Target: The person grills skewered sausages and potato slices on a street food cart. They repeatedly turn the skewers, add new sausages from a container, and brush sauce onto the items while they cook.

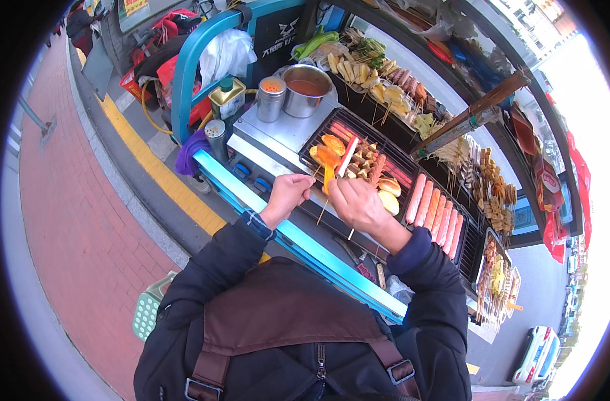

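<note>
My left hand (288, 197) is at the near edge of the grill (305, 156), thumb and forefinger pinched on a thin wooden skewer (316, 172) that leads to browned food. Just to its right, my right hand (359, 204) grips an orange basting brush (328, 163), its head over the browned bread pieces (333, 144). Beyond the right hand lies a red-and-white stick of food (347, 156), probably a crab stick. A scored sausage (377, 170) and pale buns (389, 201) sit beside it, above glowing red heating elements (399, 176).
Several pink sausages (433, 213) lie in a row at right. A steel pot of red sauce (306, 87), a shaker (271, 99) and an oil tin (227, 97) stand at left. Skewered food (385, 95) lines the back. A wooden post (475, 111) slants over the grill's far side.
</note>
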`<action>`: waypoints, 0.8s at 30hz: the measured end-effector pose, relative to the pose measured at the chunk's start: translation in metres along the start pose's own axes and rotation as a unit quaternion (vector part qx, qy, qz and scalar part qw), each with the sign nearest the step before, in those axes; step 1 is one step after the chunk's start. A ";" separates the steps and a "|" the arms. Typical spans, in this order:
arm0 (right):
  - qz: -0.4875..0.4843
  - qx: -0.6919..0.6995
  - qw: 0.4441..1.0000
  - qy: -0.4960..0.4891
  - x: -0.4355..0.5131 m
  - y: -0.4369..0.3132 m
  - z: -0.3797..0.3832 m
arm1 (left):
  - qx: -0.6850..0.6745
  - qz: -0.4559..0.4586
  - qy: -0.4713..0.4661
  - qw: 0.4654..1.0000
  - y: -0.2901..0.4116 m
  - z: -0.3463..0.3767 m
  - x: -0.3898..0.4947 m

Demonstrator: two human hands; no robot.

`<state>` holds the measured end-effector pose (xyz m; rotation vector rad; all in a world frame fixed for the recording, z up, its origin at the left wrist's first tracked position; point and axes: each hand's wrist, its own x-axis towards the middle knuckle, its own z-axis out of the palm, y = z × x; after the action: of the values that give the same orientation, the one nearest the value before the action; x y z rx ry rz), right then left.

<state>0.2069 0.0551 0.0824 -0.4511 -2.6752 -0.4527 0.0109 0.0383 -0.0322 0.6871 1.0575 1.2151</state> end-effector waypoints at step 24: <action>0.603 0.531 0.559 0.205 -0.030 0.092 0.060 | 0.003 0.011 0.031 0.999 -0.005 0.005 -0.001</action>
<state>0.2479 0.1524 0.0396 -1.2863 -1.1728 1.2177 0.0173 0.0367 -0.0341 0.6712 1.1081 1.2587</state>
